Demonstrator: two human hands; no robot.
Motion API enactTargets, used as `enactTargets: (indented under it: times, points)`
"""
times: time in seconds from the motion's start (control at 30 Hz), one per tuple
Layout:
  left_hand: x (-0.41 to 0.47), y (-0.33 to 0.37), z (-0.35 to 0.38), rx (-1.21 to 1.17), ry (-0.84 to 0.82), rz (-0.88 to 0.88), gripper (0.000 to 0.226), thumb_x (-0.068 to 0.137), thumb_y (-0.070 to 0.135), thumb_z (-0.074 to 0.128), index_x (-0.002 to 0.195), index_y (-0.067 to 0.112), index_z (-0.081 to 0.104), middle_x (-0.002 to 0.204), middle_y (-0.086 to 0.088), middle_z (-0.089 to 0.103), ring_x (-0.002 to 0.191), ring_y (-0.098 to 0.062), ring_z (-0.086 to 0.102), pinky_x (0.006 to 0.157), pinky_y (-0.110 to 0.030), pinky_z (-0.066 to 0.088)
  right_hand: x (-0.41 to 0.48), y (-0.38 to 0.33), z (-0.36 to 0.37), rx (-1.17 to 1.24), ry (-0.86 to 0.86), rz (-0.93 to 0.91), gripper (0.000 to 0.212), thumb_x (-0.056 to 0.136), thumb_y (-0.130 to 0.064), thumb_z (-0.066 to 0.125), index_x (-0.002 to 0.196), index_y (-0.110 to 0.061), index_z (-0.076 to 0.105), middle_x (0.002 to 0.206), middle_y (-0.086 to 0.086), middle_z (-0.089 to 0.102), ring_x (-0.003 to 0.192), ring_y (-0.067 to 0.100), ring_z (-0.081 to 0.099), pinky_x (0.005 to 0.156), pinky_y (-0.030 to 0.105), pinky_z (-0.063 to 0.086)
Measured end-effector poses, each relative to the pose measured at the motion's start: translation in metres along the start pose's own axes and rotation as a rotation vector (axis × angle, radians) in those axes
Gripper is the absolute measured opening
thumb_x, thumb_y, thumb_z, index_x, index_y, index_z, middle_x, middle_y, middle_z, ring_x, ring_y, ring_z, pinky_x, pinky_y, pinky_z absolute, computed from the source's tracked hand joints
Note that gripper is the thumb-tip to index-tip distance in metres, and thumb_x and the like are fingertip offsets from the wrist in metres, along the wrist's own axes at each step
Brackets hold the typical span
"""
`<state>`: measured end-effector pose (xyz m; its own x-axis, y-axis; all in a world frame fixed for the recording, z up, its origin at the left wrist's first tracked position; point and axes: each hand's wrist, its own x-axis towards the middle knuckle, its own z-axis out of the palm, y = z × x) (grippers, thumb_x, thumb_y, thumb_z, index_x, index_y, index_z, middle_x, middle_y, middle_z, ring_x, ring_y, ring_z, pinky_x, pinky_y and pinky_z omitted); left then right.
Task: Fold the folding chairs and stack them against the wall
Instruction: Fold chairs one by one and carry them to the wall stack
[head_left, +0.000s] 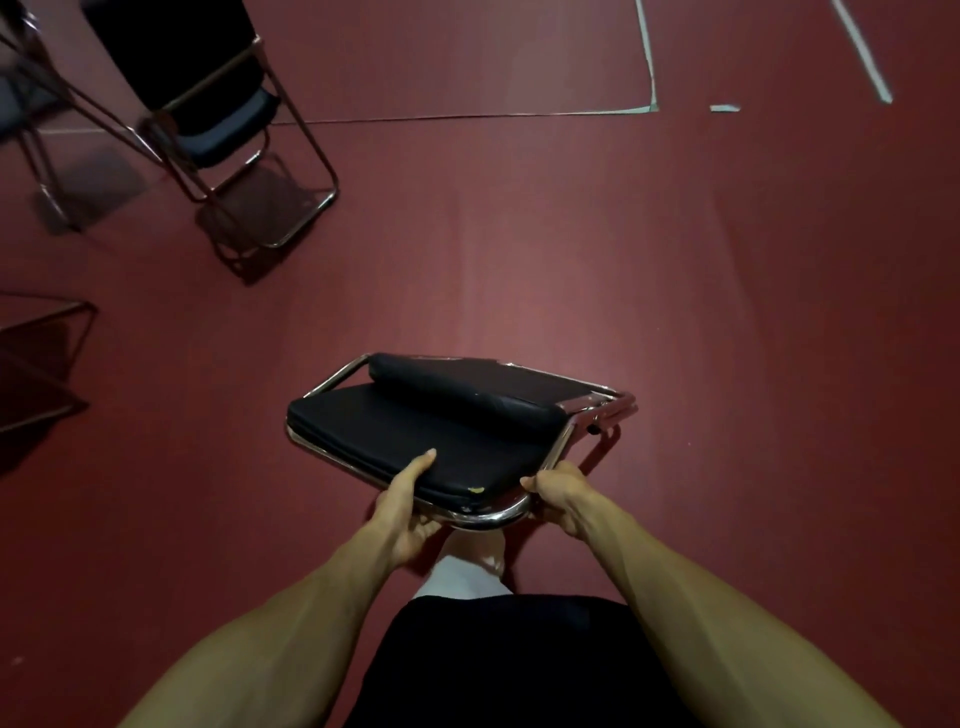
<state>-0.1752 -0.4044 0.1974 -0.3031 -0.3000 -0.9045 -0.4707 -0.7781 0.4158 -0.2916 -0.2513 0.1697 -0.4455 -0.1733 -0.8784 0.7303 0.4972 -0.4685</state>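
Note:
A folded chair (415, 431) with a black padded seat, black backrest and chrome tube frame hangs flat above the red floor in front of me. My left hand (405, 506) grips its near edge, thumb on the cushion and fingers under the frame. My right hand (558, 496) grips the chrome tube at the near right corner. An unfolded chair (234, 119) of the same kind stands at the upper left.
More chair frames show at the far left edge (31, 130) and as a floor-level chrome frame at mid left (47, 358). Pale tape lines (649, 78) mark the red floor at the top right. My white shoe (467, 571) is below the held chair.

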Motion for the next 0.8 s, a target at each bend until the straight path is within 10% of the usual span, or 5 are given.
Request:
enactTargets:
  times: [0.23, 0.33, 0.5, 0.63, 0.8]
  points:
    - [-0.049, -0.11, -0.006, -0.08, 0.04, 0.065, 0.052, 0.08, 0.017, 0.077, 0.125, -0.001, 0.06, 0.106, -0.019, 0.07, 0.083, -0.028, 0.07, 0.052, -0.032, 0.058, -0.033, 0.095, -0.04, -0.048, -0.007, -0.123, 0.015, 0.084, 0.0, 0.06, 0.098, 0.003, 0.063, 0.094, 0.022, 0.068, 0.076, 0.035, 0.067, 0.073, 0.045, 0.058]
    - [-0.085, -0.168, -0.006, -0.054, 0.065, 0.08, 0.046, 0.082, 0.014, 0.076, 0.123, 0.0, 0.06, 0.109, -0.02, 0.07, 0.084, -0.029, 0.07, 0.053, -0.034, 0.06, -0.06, 0.15, -0.066, -0.03, -0.037, -0.086, 0.01, 0.086, 0.004, 0.057, 0.096, 0.002, 0.06, 0.08, 0.02, 0.06, 0.057, 0.026, 0.057, 0.054, 0.035, 0.05]
    - [-0.139, -0.233, -0.008, 0.014, 0.085, 0.066, 0.026, 0.084, 0.008, 0.073, 0.105, -0.001, 0.062, 0.091, -0.017, 0.071, 0.076, -0.026, 0.071, 0.06, -0.034, 0.061, -0.094, 0.229, -0.095, 0.08, -0.054, 0.006, 0.016, 0.086, 0.006, 0.06, 0.102, 0.004, 0.059, 0.089, 0.019, 0.064, 0.071, 0.029, 0.064, 0.075, 0.048, 0.058]
    - [-0.162, -0.269, -0.019, 0.117, 0.091, 0.062, 0.029, 0.081, 0.012, 0.077, 0.105, 0.004, 0.064, 0.098, -0.013, 0.072, 0.083, -0.023, 0.071, 0.057, -0.028, 0.059, -0.125, 0.279, -0.103, 0.169, -0.047, 0.067, 0.011, 0.091, 0.006, 0.054, 0.085, -0.003, 0.055, 0.077, 0.01, 0.06, 0.063, 0.019, 0.06, 0.051, 0.031, 0.05]
    - [-0.186, -0.31, -0.046, 0.192, 0.009, 0.065, 0.029, 0.079, 0.012, 0.079, 0.103, 0.002, 0.065, 0.099, -0.012, 0.074, 0.082, -0.021, 0.072, 0.066, -0.027, 0.058, -0.153, 0.346, -0.097, 0.292, -0.039, 0.152, 0.018, 0.09, 0.01, 0.049, 0.088, -0.007, 0.056, 0.075, 0.006, 0.059, 0.066, 0.018, 0.059, 0.063, 0.037, 0.055]
